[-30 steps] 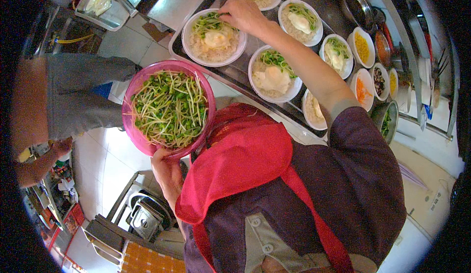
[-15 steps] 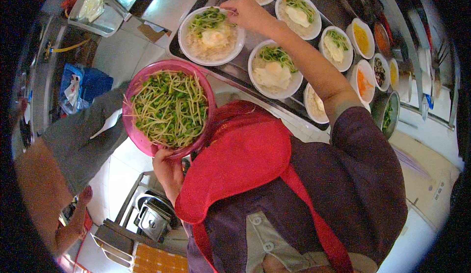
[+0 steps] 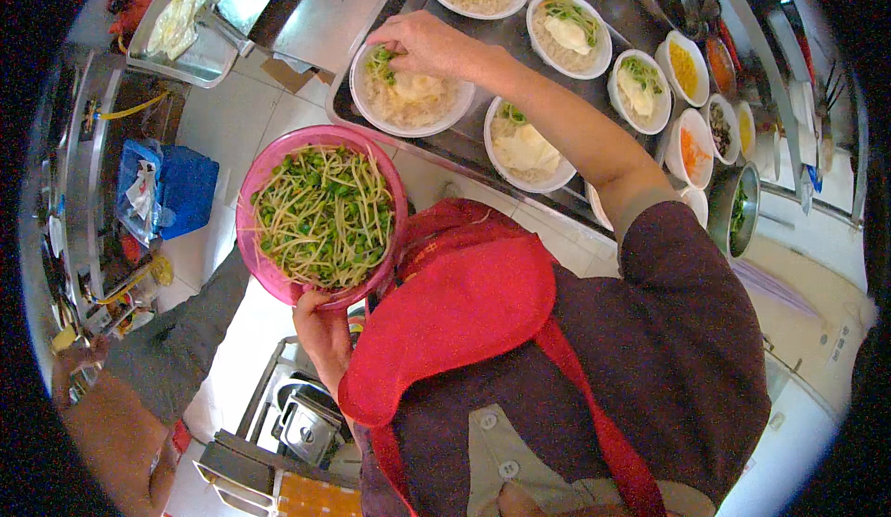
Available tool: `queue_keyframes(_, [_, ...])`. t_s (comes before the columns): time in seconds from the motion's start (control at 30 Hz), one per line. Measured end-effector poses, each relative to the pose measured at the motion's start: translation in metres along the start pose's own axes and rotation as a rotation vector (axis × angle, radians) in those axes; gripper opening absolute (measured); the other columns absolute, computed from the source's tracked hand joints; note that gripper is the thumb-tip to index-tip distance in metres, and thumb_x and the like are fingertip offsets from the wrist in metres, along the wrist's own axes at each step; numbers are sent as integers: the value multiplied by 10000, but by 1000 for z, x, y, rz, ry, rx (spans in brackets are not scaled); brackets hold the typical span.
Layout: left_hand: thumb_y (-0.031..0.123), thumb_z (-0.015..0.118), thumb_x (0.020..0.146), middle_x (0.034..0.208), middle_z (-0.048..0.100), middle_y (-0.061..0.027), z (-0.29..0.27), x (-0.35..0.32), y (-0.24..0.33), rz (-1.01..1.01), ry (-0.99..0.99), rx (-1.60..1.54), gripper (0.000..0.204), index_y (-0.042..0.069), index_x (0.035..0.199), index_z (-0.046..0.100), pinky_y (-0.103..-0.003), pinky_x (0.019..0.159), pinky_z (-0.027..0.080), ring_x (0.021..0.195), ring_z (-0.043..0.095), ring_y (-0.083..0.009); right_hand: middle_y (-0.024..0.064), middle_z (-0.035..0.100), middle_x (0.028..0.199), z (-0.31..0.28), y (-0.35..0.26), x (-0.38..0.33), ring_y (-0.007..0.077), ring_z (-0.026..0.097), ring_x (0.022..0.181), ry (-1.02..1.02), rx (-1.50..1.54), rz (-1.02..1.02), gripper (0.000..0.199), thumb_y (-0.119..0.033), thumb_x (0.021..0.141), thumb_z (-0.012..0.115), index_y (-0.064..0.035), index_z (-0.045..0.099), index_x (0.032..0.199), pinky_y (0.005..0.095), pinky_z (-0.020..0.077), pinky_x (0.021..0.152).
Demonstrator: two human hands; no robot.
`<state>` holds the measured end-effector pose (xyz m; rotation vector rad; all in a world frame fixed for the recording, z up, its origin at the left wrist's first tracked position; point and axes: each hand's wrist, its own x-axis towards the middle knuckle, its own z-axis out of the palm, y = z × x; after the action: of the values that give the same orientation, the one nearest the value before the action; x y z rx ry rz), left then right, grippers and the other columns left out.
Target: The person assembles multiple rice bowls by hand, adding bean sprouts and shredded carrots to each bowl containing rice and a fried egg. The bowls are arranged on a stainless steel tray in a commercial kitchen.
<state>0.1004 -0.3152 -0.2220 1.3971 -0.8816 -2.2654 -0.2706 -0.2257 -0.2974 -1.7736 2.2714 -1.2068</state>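
Left hand (image 3: 323, 327): clamped on the rim of a pink round plastic bowl (image 3: 260, 272), heaped with green-and-white sprouts (image 3: 325, 215), held left of a dark metal tray (image 3: 509, 36). Right hand (image 3: 422, 45): over a white round bowl (image 3: 416, 132) of rice and egg on the tray, fingertips bunched at its greens (image 3: 380, 67); pinch cannot be told. Writing: faint lettering, red fabric apron (image 3: 455, 322); small dark marks, beige panel (image 3: 835, 313).

Pale glare whitens the flat grey steel counter (image 3: 320, 16) and bleaches the white tiled floor (image 3: 243, 341), while coloured grain speckles the shadowy dark-purple cloth shirt (image 3: 668, 350) and silver metal shelving (image 3: 775, 99) bows toward blackness.
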Motion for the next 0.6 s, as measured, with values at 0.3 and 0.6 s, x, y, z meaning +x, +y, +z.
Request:
queue_keyframes(0.3, [-31,443,620,1165,502,-131,-13,9,-4,10,-22,-24,595,15,1213,414,-458,962,408,1096,484,-299,120,627,764,-37,22,-41,245,631,695,144,-168,340,205,-79,755,620,-55,666,954,325,504,644])
queue_keyframes(0.6, [-29,452,612,1191,499,-127,-13,8,5,49,-63,35,648,34,1255,401,-448,940,432,1115,483,-298,110,591,838,-6,17,-51,301,589,789,14,-376,120,110,-73,779,576,-28,647,849,375,487,706])
